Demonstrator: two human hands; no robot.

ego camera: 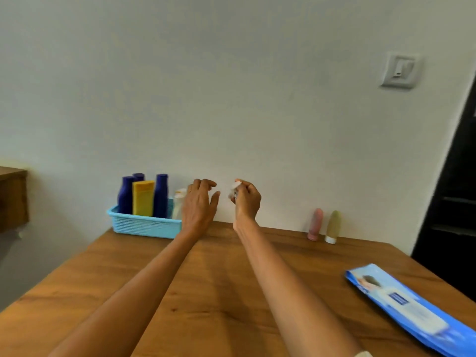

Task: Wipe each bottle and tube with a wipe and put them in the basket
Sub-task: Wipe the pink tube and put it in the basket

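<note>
A light blue basket (pixel 134 224) stands at the table's far left corner. In it stand three dark blue bottles (pixel 161 195), a yellow tube (pixel 143 199) and a white bottle (pixel 177 204). My left hand (pixel 198 204) hovers just right of the basket with its fingers spread and nothing in it. Beside it, my right hand (pixel 246 200) is raised above the table and grips a crumpled white wipe (pixel 234 189). A pink tube (pixel 315 224) and a green tube (pixel 333 226) stand upright on their caps by the wall at the far right.
The wooden table (pixel 221 287) runs up to a white wall. A blue pack of wipes (pixel 412 309) lies at the right edge. A dark doorway (pixel 453 191) is at right and a wooden cabinet (pixel 11 199) at left.
</note>
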